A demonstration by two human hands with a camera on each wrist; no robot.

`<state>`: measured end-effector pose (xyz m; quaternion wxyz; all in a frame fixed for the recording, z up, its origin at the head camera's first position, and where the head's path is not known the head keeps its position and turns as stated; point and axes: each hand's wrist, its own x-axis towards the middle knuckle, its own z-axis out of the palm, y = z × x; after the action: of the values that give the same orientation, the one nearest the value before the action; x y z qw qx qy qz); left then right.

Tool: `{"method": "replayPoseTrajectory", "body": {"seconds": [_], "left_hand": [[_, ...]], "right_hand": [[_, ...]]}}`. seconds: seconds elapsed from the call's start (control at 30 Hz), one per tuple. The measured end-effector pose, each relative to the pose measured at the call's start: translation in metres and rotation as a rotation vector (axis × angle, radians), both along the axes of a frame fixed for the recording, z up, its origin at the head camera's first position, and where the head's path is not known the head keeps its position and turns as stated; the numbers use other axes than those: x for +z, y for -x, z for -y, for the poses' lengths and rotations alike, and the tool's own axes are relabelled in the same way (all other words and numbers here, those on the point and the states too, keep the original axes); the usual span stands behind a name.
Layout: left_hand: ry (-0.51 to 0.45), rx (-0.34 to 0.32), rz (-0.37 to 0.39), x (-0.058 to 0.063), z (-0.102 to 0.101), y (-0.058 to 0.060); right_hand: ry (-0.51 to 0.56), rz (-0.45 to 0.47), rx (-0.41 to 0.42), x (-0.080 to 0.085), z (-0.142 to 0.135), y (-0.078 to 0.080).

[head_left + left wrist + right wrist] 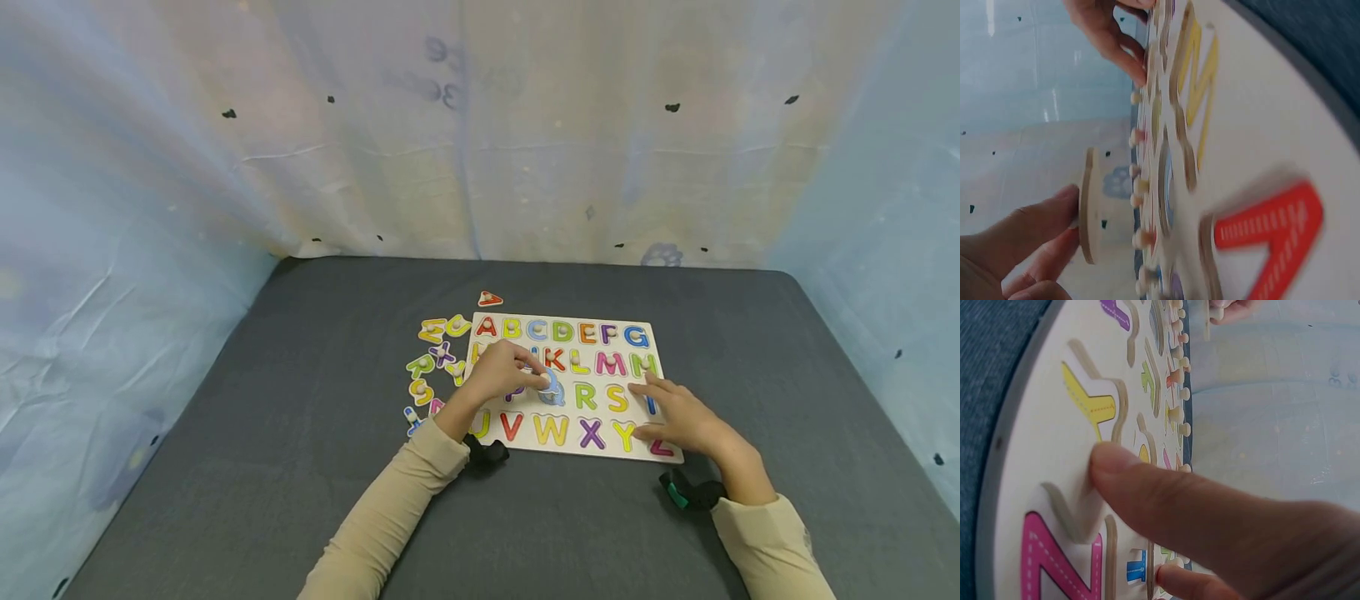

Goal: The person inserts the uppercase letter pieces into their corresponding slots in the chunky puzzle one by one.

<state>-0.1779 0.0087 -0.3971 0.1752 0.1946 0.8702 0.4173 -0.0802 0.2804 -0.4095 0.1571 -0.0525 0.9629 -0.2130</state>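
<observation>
My left hand (495,372) pinches a light-blue letter piece (551,381), which looks like the Q, by its knob. In the left wrist view the piece (1089,209) stands edge-on between thumb and fingers, lifted off the wooden alphabet puzzle board (1260,144). From the head view it overlaps the blue Q recess (557,399). Over the board's right side, my right hand (678,417) has its fingers spread. Its thumb (1113,459) presses on the board between the Y recess (1100,409) and the Z recess (1035,550); a fingertip touches near the T recess.
Loose letter pieces lie left of the board, among them an orange S (422,391), a green R (421,367) and a purple X (442,354). A red A piece (490,298) lies behind the board. Knobbed letters fill the upper rows. Pale curtains surround the dark table (315,400).
</observation>
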Motion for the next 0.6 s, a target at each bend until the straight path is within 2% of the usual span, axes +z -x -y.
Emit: {"method": "replayPoseTrajectory", "body": {"seconds": [0.17,0.33,0.6], "left_hand": [[0.045,0.007,0.055,0.002,-0.012,-0.002],[0.116,0.048,0.096,-0.001,-0.02,-0.003],[0.168,0.063,0.094,-0.007,-0.023,-0.002]], "right_hand": [[-0.004,-0.009,0.0,0.002,-0.001,0.0],[0.0,-0.011,0.002,0.0,-0.001,0.001],[-0.008,-0.012,-0.005,0.001,0.0,0.001]]}}
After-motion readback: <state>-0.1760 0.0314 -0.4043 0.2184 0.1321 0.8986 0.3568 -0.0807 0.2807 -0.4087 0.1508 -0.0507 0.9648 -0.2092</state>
